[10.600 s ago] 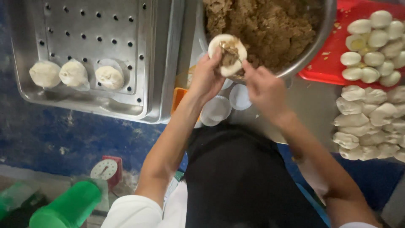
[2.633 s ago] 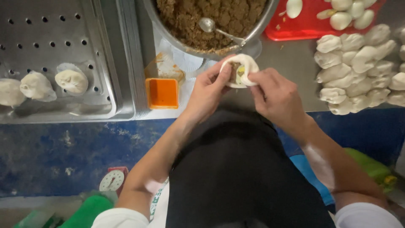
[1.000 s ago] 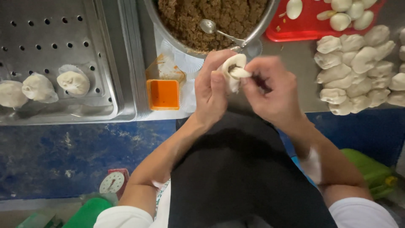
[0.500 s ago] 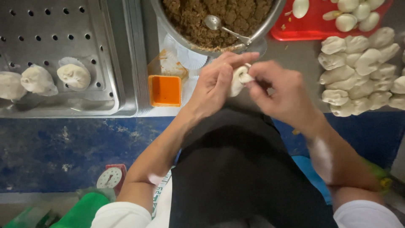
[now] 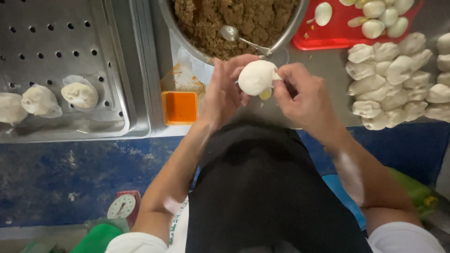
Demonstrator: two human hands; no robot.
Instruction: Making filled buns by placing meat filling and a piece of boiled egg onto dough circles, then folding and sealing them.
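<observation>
A white dough bun (image 5: 256,77) sits between both hands in front of my chest, its top nearly closed into a round ball. My left hand (image 5: 224,91) cups it from the left. My right hand (image 5: 304,96) pinches its right edge with thumb and fingers. Just beyond the hands stands a large metal bowl (image 5: 291,29) of brown minced filling with a spoon (image 5: 233,34) resting in it.
A perforated steel tray (image 5: 70,37) at the left holds three finished buns (image 5: 79,93). An orange square container (image 5: 179,107) sits beside it. Flat dough pieces (image 5: 398,79) are piled at the right, behind them a red tray (image 5: 347,35) with peeled eggs. A small scale (image 5: 123,206) is below.
The open wrapper with filling showing has been gathered and pinched into a closed round bun. Both hands have stayed in front of the bowl.
</observation>
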